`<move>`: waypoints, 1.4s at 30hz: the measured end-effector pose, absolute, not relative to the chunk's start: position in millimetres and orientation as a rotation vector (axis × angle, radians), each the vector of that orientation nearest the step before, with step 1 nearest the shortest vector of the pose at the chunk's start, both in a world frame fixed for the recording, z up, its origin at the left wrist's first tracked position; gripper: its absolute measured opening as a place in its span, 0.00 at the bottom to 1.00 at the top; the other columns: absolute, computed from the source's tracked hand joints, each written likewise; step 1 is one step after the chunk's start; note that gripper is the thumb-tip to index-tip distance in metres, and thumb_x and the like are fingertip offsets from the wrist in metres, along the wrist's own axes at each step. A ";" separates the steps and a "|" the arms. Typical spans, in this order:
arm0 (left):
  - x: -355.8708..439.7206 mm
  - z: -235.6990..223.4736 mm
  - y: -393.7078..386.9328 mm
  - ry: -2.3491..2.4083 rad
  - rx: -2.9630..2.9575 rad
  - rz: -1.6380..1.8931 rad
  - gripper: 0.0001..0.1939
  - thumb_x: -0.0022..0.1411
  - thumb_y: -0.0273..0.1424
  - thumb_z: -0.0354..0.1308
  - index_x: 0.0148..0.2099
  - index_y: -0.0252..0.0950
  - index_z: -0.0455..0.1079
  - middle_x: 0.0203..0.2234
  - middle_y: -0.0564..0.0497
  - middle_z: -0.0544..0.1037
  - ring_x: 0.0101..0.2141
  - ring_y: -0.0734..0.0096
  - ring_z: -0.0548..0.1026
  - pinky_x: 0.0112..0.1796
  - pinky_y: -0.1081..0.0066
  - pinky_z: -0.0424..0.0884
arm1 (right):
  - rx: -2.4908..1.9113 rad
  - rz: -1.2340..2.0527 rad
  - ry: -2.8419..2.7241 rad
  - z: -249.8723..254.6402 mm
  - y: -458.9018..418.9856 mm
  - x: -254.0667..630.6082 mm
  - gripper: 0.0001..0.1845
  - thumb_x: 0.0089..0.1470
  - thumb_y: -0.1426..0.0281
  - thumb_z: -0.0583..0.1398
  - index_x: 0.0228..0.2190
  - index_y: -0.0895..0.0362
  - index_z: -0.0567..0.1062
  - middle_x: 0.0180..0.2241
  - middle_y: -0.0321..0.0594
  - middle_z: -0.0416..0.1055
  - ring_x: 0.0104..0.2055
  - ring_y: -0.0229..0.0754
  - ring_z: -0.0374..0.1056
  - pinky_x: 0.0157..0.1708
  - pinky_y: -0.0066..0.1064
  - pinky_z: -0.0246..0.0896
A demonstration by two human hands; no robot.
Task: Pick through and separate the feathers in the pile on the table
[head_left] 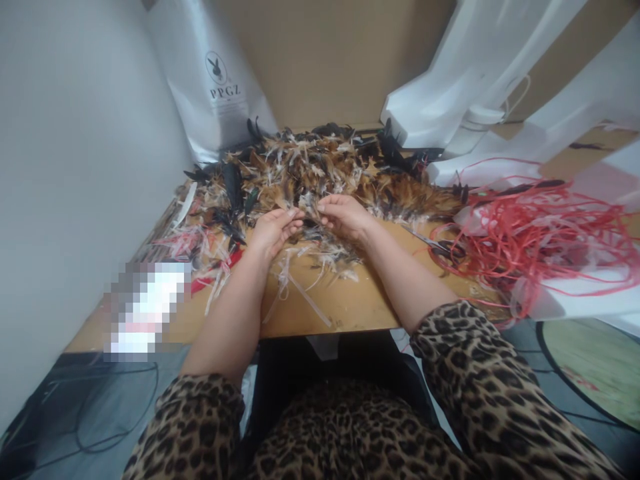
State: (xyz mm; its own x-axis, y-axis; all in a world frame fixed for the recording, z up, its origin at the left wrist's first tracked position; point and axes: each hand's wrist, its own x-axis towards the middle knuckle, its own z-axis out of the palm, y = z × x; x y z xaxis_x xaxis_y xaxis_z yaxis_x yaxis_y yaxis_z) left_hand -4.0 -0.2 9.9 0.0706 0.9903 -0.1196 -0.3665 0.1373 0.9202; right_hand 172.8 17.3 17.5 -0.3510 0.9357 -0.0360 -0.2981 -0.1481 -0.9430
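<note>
The person's left hand (275, 232) and right hand (347, 217) are hovering close together, well short of touching, over the middle of the counter (370, 307). The left grip is pressing thumb to forefinger; the right grip is closing thumb and fingertips at the near edge of a feather pile (320, 163). Anything pinched in either is blending into the feathers behind, so I cannot tell what it is. The pile, brown with pale and dark tufts, is spreading across the far half of the counter, and loose fluffy feathers (335, 260) are lying just below the hands. White ribbons (305, 297) are trailing toward the near edge, between the forearms. On the right, scissors (427, 238) are lying beside a large tangle of red cord (545, 240); farther off, a white lidded container (477, 127) is leaning. At the far left a silver bag (220, 107) marked PPGZ is standing behind the feathers. A pixelated patch is covering something at the near left. Leopard-print sleeves (465, 360) are sitting bunched around both forearms.
</note>
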 end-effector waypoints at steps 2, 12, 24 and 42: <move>-5.4 10.0 0.4 0.922 0.863 1.275 0.06 0.49 0.25 0.61 0.32 0.27 0.71 0.31 0.45 0.78 0.25 0.81 0.74 0.23 0.83 0.68 | -0.804 1.680 -1.235 17.9 16.1 173.6 0.12 0.37 0.71 0.65 0.24 0.61 0.68 0.19 0.36 0.71 0.16 0.28 0.61 0.13 0.18 0.50; -10.4 13.2 -1.5 0.805 0.966 1.179 0.06 0.47 0.26 0.63 0.30 0.28 0.72 0.35 0.44 0.77 0.26 0.81 0.74 0.23 0.84 0.67 | -0.898 1.587 -1.637 16.8 11.1 176.0 0.10 0.39 0.69 0.64 0.24 0.60 0.69 0.14 0.31 0.66 0.14 0.29 0.59 0.13 0.19 0.48; -10.1 16.6 3.2 0.730 0.727 1.356 0.05 0.53 0.19 0.55 0.31 0.27 0.72 0.30 0.46 0.77 0.29 0.82 0.75 0.32 0.85 0.70 | -1.119 1.029 -1.347 8.1 27.8 172.7 0.09 0.37 0.72 0.62 0.27 0.62 0.72 0.22 0.35 0.70 0.23 0.32 0.63 0.26 0.25 0.59; -4.0 15.6 -1.7 0.825 0.798 1.230 0.04 0.53 0.22 0.57 0.33 0.28 0.71 0.29 0.47 0.77 0.28 0.80 0.75 0.27 0.84 0.70 | -0.914 1.135 -1.313 21.6 6.1 153.6 0.14 0.39 0.62 0.63 0.18 0.60 0.67 0.17 0.29 0.61 0.21 0.29 0.53 0.25 0.23 0.51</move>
